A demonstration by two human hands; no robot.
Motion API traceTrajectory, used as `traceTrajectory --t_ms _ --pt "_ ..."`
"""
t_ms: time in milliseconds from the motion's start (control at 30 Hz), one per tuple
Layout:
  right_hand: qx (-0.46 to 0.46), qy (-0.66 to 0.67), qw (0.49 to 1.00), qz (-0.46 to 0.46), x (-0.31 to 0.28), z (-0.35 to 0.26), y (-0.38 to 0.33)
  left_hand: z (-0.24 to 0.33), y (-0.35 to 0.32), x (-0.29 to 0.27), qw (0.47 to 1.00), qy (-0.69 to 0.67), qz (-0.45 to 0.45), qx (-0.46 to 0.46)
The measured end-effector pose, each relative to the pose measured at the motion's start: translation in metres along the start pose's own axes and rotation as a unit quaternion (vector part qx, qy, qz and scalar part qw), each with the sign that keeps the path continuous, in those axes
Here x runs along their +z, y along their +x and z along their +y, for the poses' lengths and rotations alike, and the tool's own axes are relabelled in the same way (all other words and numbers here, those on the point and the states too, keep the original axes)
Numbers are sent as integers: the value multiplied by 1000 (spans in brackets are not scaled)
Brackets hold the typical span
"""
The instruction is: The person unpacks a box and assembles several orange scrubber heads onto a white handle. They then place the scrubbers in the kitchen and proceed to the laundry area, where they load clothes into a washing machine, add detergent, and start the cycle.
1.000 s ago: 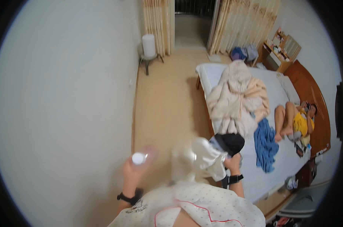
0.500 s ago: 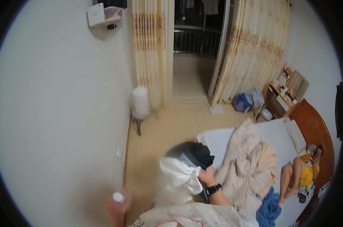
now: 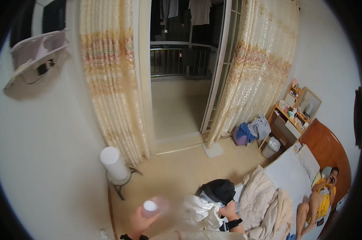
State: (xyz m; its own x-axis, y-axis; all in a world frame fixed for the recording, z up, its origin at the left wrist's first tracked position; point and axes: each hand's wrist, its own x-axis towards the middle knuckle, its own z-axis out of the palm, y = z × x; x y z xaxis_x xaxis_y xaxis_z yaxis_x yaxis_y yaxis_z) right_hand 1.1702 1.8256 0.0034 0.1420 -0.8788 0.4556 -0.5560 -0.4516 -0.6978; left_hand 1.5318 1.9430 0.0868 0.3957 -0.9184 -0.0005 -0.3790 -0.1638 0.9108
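Note:
My left hand (image 3: pixel 137 221) is closed around a pinkish see-through bottle (image 3: pixel 160 206) with a white cap. The bottle leans, and its far part is smeared by motion. On the other side, my right hand (image 3: pixel 229 211) is closed on a bundle of white cloth (image 3: pixel 201 209), gathered in folds at the grip. A black cloth item (image 3: pixel 220 191) with a grey-blue part hangs along with that bundle, just beyond my fingers. How the black and white pieces are joined cannot be made out. Dark straps circle both my wrists.
Along the left wall stands a white cylinder (image 3: pixel 116 164) on a dark-legged stand. Past it, a doorway between curtains (image 3: pixel 261 60) opens onto a railed balcony (image 3: pixel 181 62). At right, a person (image 3: pixel 323 196) lies on the bed (image 3: pixel 283 170) beside a beige quilt (image 3: pixel 261 192).
The room has shifted down and the doorway looks nearer, as I moved forward. My left hand with the bottle has risen and come rightward; the right still grips the white cloth.

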Motion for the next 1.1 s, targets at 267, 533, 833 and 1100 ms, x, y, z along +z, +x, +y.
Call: traceTrajectory --t_ms 267,533,833,1100 --pt "34 -111 993 -30 115 112 253 22 258 34 986 99 70 113" --pt "-270 101 893 -347 250 28 621 25 452 65 977 64 201 -12" --pt "-587 55 748 -304 421 -191 830 70 548 70 928 82 364 -20" --pt "-625 99 738 -234 526 -357 894 63 566 122 859 101 490 -107"
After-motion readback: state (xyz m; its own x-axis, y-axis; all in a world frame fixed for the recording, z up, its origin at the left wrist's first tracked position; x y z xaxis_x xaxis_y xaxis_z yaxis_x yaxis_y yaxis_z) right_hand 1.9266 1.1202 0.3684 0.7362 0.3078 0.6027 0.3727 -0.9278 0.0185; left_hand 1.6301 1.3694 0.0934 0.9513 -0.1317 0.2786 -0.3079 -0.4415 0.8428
